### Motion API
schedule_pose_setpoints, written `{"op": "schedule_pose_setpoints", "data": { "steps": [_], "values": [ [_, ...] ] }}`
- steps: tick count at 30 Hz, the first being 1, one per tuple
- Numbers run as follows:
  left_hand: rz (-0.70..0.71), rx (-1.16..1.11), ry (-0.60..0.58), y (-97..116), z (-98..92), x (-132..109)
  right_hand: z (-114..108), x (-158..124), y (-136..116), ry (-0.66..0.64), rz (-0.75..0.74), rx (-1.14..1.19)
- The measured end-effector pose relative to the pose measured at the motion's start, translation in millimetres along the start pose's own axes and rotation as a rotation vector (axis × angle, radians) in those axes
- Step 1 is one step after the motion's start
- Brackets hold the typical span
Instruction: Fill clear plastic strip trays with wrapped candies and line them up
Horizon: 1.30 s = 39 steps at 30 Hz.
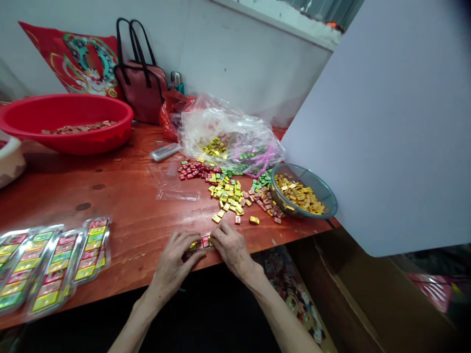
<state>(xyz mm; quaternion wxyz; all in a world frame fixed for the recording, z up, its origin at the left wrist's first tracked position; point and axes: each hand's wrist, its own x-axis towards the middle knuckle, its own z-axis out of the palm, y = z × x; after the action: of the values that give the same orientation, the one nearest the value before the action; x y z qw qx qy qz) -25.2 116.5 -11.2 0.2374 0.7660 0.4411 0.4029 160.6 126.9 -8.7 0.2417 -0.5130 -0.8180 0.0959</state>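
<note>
Whitewashed wall and a red cushion embroidered with a dragon [81, 61] close off the far side of a reddish varnished wooden table [121, 196], with a dusty-pink handbag [142, 93] propped against the wall. Near the table's front edge, the person's left hand [171, 260] and right hand [231, 247] meet over a small clear plastic strip [195, 246] carrying tiny red and gold packets. Both hands look closed in a light pinch, fingers curled down over the strip from either side, though the hands hide most of it and the exact grip can't be made out.

Just beyond the right hand lie scattered gold rectangular packets [226, 196], with red packets [195, 170] and green packets [262, 182] heaped close by. A crumpled clear plastic bag [235, 130] sits behind them, and a round grey-blue bowl [329, 196] of gold packets stands at the right. To the left are filled clear plastic trays [91, 250], their rows alternating red, yellow and green, and a large red plastic basin [73, 142] holds a layer of brownish pieces.

From where I stand, such tiny packets seem best handled with the fingertips alone, keeping the strip flat on the wood, each packet squared to its neighbour and the colour order matched to the filled trays.
</note>
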Motion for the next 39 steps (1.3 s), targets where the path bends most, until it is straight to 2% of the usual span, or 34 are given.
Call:
{"op": "schedule_pose_setpoints", "data": {
  "steps": [2, 5, 8, 12, 16, 20, 23, 26, 31, 35, 39],
  "values": [
    [0.003, 0.005, 0.0, 0.1, 0.2, 0.0, -2.9, -1.7, -3.6, 0.003, 0.001, 0.052],
    [0.004, 0.02, -0.007, -0.4, 0.4, -0.5, -18.8, -2.2, 1.2, 0.039, 0.032, 0.212],
    [0.003, 0.024, -0.009, -1.7, 0.9, -1.3, -43.0, -1.2, 22.1, 0.175, 0.154, 0.28],
    [-0.004, 0.029, -0.005, -2.8, 1.8, -1.6, -65.5, -1.9, 55.9, 0.332, 0.278, 0.19],
    [-0.011, 0.039, -0.014, -4.0, 2.3, -1.8, -63.7, -7.3, 64.4, 0.307, 0.299, 0.116],
    [-0.018, 0.045, -0.023, -5.9, 2.5, -3.1, -52.5, -10.3, 51.9, 0.248, 0.28, 0.165],
    [-0.019, 0.04, -0.031, -5.9, 2.6, -3.4, -48.9, -1.6, 44.2, 0.214, 0.251, 0.189],
    [-0.024, 0.032, -0.029, -4.7, 2.7, -2.5, -51.0, 23.9, 42.8, 0.2, 0.19, 0.143],
    [-0.031, 0.006, -0.021, -4.5, 3.0, -2.3, -50.8, 97.9, 49.9, 0.134, 0.099, 0.016],
    [-0.024, -0.007, -0.017, -5.7, 2.7, -4.1, -33.0, 153.9, 60.4, 0.075, 0.05, -0.089],
    [-0.03, -0.009, -0.033, -6.1, 2.0, -5.6, -8.1, 182.3, 71.6, -0.02, 0.007, -0.192]
  ]
}}
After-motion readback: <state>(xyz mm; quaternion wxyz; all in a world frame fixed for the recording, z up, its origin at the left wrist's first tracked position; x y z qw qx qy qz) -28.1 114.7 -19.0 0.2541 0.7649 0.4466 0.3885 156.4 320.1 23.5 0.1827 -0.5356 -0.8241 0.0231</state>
